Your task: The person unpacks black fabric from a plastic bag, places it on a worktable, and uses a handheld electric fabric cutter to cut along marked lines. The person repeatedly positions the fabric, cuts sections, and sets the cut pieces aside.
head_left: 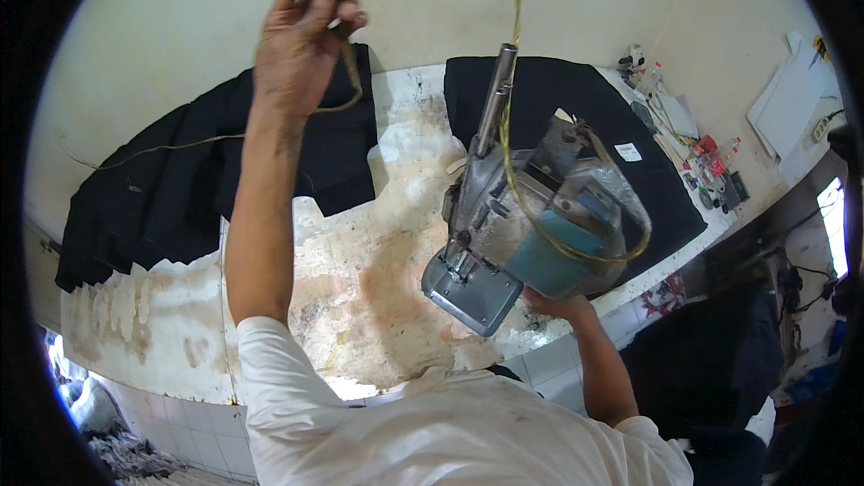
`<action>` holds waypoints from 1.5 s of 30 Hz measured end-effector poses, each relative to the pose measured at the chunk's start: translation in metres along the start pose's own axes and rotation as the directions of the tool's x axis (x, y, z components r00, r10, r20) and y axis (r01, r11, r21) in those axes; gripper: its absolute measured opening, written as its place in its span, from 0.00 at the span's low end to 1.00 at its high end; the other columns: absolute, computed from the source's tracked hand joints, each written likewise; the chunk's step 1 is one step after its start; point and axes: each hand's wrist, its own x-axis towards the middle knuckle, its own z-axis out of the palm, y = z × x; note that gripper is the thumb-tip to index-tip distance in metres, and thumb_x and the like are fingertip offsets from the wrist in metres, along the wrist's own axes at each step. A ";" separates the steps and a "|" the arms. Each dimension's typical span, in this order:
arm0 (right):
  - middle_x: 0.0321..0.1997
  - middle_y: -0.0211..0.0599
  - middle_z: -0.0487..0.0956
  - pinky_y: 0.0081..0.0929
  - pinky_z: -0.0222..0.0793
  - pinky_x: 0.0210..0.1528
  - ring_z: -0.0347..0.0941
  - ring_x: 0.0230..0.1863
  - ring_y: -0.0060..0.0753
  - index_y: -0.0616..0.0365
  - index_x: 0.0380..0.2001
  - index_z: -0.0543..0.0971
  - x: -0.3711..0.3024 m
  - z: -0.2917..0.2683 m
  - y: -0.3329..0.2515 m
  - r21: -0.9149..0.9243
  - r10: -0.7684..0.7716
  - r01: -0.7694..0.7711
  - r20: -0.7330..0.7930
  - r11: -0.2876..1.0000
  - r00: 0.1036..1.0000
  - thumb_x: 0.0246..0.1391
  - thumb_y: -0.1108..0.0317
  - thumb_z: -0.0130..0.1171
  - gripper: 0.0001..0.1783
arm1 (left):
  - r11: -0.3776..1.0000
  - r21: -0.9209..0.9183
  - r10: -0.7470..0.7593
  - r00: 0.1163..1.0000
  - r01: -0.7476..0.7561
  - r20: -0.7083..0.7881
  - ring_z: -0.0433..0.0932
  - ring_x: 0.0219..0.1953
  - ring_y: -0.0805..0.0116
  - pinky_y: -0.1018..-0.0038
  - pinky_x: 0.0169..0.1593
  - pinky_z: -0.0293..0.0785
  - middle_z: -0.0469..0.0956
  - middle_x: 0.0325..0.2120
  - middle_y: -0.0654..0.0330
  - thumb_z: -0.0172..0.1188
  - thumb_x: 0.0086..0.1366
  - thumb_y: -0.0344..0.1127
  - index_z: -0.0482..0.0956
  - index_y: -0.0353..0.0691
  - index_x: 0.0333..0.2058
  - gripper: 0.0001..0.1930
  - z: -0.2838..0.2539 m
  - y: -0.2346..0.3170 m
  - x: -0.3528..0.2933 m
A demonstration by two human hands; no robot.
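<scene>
My left hand (317,22) is raised near the wall at the upper left, its fingers curled round a yellowish cord (352,81). That cord hangs from the hand and runs left over black fabric (306,157). At the right of the table is a tilted electric cloth cutting machine (553,225), with a grey and teal motor body, a metal rod at the top and a rounded grey plate (472,295). My right hand (556,304) grips it at its lower edge; the fingertips are partly hidden by the body. Another yellowish cable (516,0) comes from above and loops across the machine.
The worn white table (346,292) has pale brown stains. More black fabric (576,90) lies behind the machine, with a small white label (628,152) on it. Bottles (725,148) and small items crowd the right end. White papers (787,103) hang on the right wall.
</scene>
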 end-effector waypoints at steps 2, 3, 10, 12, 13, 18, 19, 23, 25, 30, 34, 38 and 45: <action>0.51 0.39 0.83 0.41 0.76 0.61 0.81 0.52 0.47 0.53 0.52 0.81 0.006 -0.011 -0.001 0.374 0.180 -0.199 0.085 0.906 0.980 0.65 0.54 0.60 0.19 | 0.980 -0.189 0.056 0.998 -0.053 0.008 0.76 0.45 0.67 0.64 0.57 0.77 0.79 0.54 0.55 0.54 0.78 0.26 0.74 0.48 0.63 0.19 0.014 0.035 -0.009; 0.55 0.41 0.83 0.42 0.75 0.64 0.80 0.55 0.50 0.53 0.55 0.80 0.007 -0.017 0.000 0.756 0.317 -0.338 0.180 0.561 0.931 0.66 0.52 0.59 0.21 | 0.956 -0.282 0.094 0.995 -0.084 0.021 0.77 0.46 0.64 0.62 0.59 0.78 0.78 0.54 0.54 0.55 0.78 0.27 0.74 0.50 0.61 0.17 0.017 0.051 -0.015; 0.69 0.46 0.77 0.49 0.63 0.74 0.70 0.70 0.58 0.49 0.64 0.78 0.019 -0.027 0.004 0.633 0.227 -0.463 0.420 0.621 0.879 0.66 0.46 0.57 0.30 | 0.997 0.055 -0.028 0.955 0.046 -0.294 0.77 0.61 0.48 0.43 0.75 0.63 0.81 0.49 0.55 0.57 0.76 0.28 0.77 0.43 0.44 0.02 -0.014 0.113 -0.113; 0.67 0.47 0.78 0.48 0.65 0.73 0.72 0.69 0.55 0.50 0.62 0.80 0.018 -0.011 0.003 0.621 0.261 -0.433 0.352 0.654 0.899 0.67 0.47 0.56 0.28 | 0.983 0.164 -0.008 0.916 0.081 -0.402 0.75 0.64 0.46 0.42 0.78 0.57 0.81 0.48 0.54 0.57 0.78 0.35 0.78 0.43 0.44 0.05 -0.031 0.127 -0.187; 0.65 0.47 0.80 0.48 0.66 0.72 0.73 0.68 0.53 0.50 0.60 0.81 0.017 -0.001 0.002 0.669 0.269 -0.401 0.297 0.626 0.916 0.67 0.48 0.55 0.26 | 0.955 0.267 0.002 0.901 0.127 -0.434 0.75 0.65 0.46 0.43 0.79 0.56 0.82 0.49 0.53 0.57 0.79 0.39 0.78 0.43 0.45 0.08 -0.041 0.136 -0.230; 0.76 0.38 0.70 0.45 0.65 0.74 0.67 0.74 0.47 0.46 0.69 0.74 0.019 0.049 -0.003 0.995 0.178 -0.022 0.038 -0.093 0.983 0.70 0.40 0.48 0.33 | 0.190 0.485 -0.452 0.515 0.854 -0.729 0.82 0.40 0.67 0.71 0.49 0.75 0.86 0.34 0.57 0.50 0.69 0.21 0.80 0.37 0.28 0.12 -0.073 0.163 -0.475; 0.77 0.38 0.70 0.45 0.65 0.74 0.67 0.75 0.47 0.46 0.69 0.73 0.017 0.053 -0.003 0.996 0.187 -0.017 0.033 -0.088 0.982 0.70 0.40 0.48 0.33 | -0.032 0.415 -0.595 0.317 0.909 -0.739 0.83 0.37 0.67 0.73 0.45 0.76 0.88 0.34 0.57 0.49 0.63 0.17 0.85 0.36 0.30 0.14 -0.075 0.159 -0.515; 0.73 0.41 0.73 0.48 0.64 0.74 0.69 0.73 0.49 0.46 0.66 0.76 0.010 0.046 -0.003 0.785 0.232 -0.326 0.236 0.526 0.944 0.67 0.42 0.55 0.31 | -0.336 0.682 -0.841 0.119 0.650 -0.528 0.88 0.44 0.63 0.67 0.55 0.82 0.90 0.37 0.53 0.52 0.55 0.13 0.91 0.40 0.34 0.20 -0.041 0.119 -0.637; 0.69 0.43 0.78 0.49 0.64 0.73 0.71 0.71 0.50 0.48 0.61 0.80 0.005 0.038 -0.004 0.764 0.310 -0.304 0.144 0.569 0.940 0.65 0.48 0.59 0.27 | -0.443 0.880 -0.895 -0.145 0.169 -0.423 0.87 0.48 0.53 0.59 0.58 0.81 0.89 0.41 0.50 0.52 0.61 0.24 0.92 0.55 0.45 0.23 -0.024 0.090 -0.651; 0.64 0.45 0.81 0.52 0.65 0.70 0.74 0.67 0.54 0.52 0.58 0.82 0.002 0.044 -0.004 0.748 0.350 -0.231 -0.003 0.623 0.937 0.65 0.56 0.61 0.22 | -0.516 0.649 -0.685 0.186 0.559 -0.705 0.86 0.46 0.44 0.56 0.52 0.80 0.87 0.42 0.42 0.52 0.60 0.21 0.88 0.43 0.52 0.24 0.016 0.024 -0.531; 0.59 0.44 0.84 0.48 0.74 0.64 0.80 0.60 0.48 0.54 0.54 0.85 0.000 0.058 -0.005 0.466 0.203 -0.111 -0.152 0.878 0.967 0.64 0.60 0.66 0.18 | 0.561 0.344 -0.545 0.649 0.753 -0.531 0.79 0.61 0.52 0.62 0.69 0.71 0.79 0.61 0.46 0.49 0.82 0.55 0.71 0.27 0.68 0.34 0.043 -0.062 -0.313; 0.61 0.38 0.85 0.39 0.74 0.66 0.80 0.63 0.37 0.52 0.55 0.86 -0.009 0.027 -0.004 0.852 0.296 -0.513 0.466 0.103 0.834 0.60 0.52 0.72 0.24 | 0.497 0.025 -0.810 0.473 0.868 -0.347 0.78 0.60 0.57 0.61 0.66 0.73 0.77 0.63 0.49 0.51 0.80 0.56 0.69 0.32 0.69 0.34 0.061 -0.129 -0.159; 0.70 0.37 0.78 0.35 0.63 0.75 0.71 0.71 0.46 0.45 0.65 0.80 0.016 -0.028 0.005 0.716 0.328 -0.522 0.409 0.463 0.851 0.66 0.37 0.57 0.33 | 0.380 0.064 -0.854 0.377 0.923 -0.359 0.77 0.60 0.59 0.61 0.64 0.74 0.74 0.65 0.51 0.56 0.78 0.53 0.67 0.33 0.70 0.33 0.031 -0.186 -0.138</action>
